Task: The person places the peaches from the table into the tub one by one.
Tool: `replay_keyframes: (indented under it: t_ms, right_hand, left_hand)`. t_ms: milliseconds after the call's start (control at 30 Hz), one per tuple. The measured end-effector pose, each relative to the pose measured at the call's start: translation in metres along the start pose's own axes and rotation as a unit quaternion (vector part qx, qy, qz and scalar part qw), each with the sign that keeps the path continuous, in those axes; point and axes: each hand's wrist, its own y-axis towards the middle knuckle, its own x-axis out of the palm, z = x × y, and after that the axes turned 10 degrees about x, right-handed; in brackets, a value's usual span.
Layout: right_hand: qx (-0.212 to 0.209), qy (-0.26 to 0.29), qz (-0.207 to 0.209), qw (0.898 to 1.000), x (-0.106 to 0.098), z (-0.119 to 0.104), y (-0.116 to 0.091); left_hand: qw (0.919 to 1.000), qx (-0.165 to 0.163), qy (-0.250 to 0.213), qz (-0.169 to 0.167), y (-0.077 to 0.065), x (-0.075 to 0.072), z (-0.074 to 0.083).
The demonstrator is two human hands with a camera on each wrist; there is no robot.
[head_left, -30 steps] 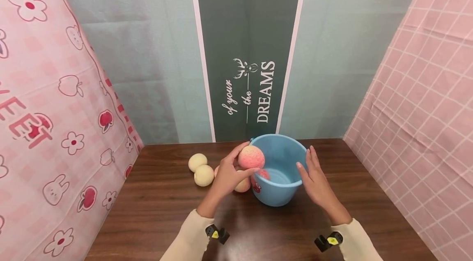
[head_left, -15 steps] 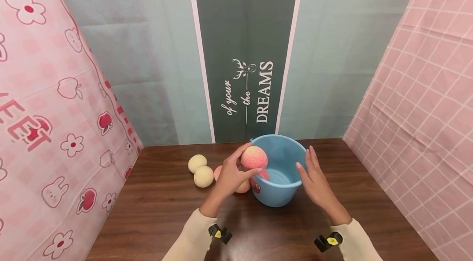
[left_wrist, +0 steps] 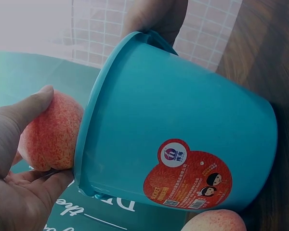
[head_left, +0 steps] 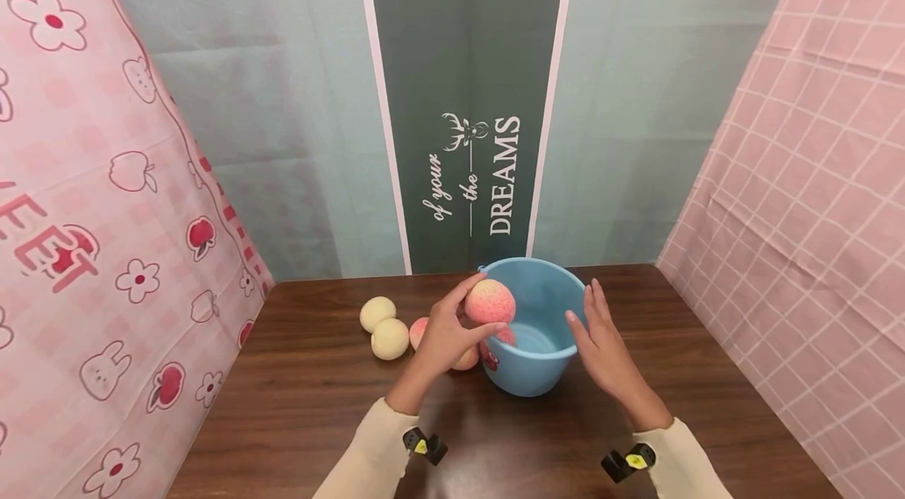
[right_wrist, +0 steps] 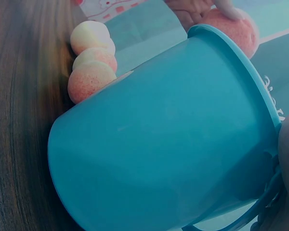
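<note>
A pink-and-yellow peach (head_left: 490,302) is held between the fingers and thumb of my left hand (head_left: 444,335). In the head view it overlaps the left rim of a blue bucket (head_left: 526,378), which stands upright on the table. The left wrist view shows this peach (left_wrist: 55,132) right by the bucket's rim. Inside the bucket, partly hidden by the rim and my thumb, is another pink peach (head_left: 506,335). My right hand (head_left: 605,346) rests against the right side of the bucket's rim, its fingers straight.
Two pale peaches (head_left: 390,339) lie on the brown wooden table (head_left: 297,405) left of the bucket. Between them and the bucket, pinker peaches (head_left: 466,358) are partly hidden behind my left hand. Cloth hangings (head_left: 304,130) close off the back and both sides.
My left hand has shifted slightly to the right with the peach, bringing it further over the bucket's rim. The right hand and the bucket stay in place.
</note>
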Motion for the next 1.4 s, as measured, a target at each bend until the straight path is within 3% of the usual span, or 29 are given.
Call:
replay_keyframes:
  t_ms: [367, 833, 1400]
  right_hand:
    - [0.003, -0.001, 0.001, 1.0, 0.001, 0.003, 0.0]
    - [0.01, -0.006, -0.001, 1.0, -0.001, 0.0, 0.001]
    - [0.007, -0.006, -0.002, 1.0, -0.002, 0.0, 0.003]
  left_hand:
    - [0.9987, 0.04, 0.03, -0.008, 0.003, 0.003, -0.004]
    - [0.9979, 0.05, 0.036, -0.02, 0.011, 0.009, -0.003]
    - [0.9935, 0.059, 0.089, -0.039, 0.017, 0.014, 0.0]
